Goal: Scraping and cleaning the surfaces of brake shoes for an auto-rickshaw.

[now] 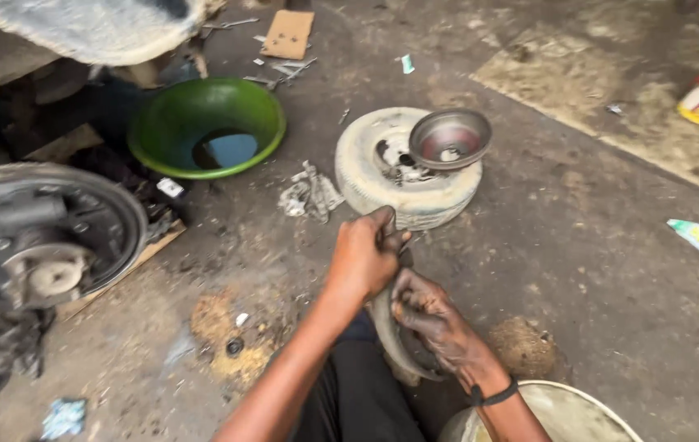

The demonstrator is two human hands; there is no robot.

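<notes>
Bucket rim [587, 401] sitting nearest, bottom right. Right hand [431, 319] gripping curved brake shoe [389, 331] low over lap, fingers wrapped tight. Left hand [363, 255] clenching its upper end, fist closed. Shoe standing upright between both. Further out, tyre [382, 184] lying flat, metal bowl [450, 137] resting on it. Green basin [206, 127] sitting left, brake drum [42, 233] beside.

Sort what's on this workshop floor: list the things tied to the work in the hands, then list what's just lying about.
In hand or tied to the work:
- curved metal brake shoe, in the grip of left hand and right hand
- exposed brake hub
- metal bowl on the small tyre

Lying about:
- green basin
- cardboard scrap
- crumpled rag
- small packet
</notes>
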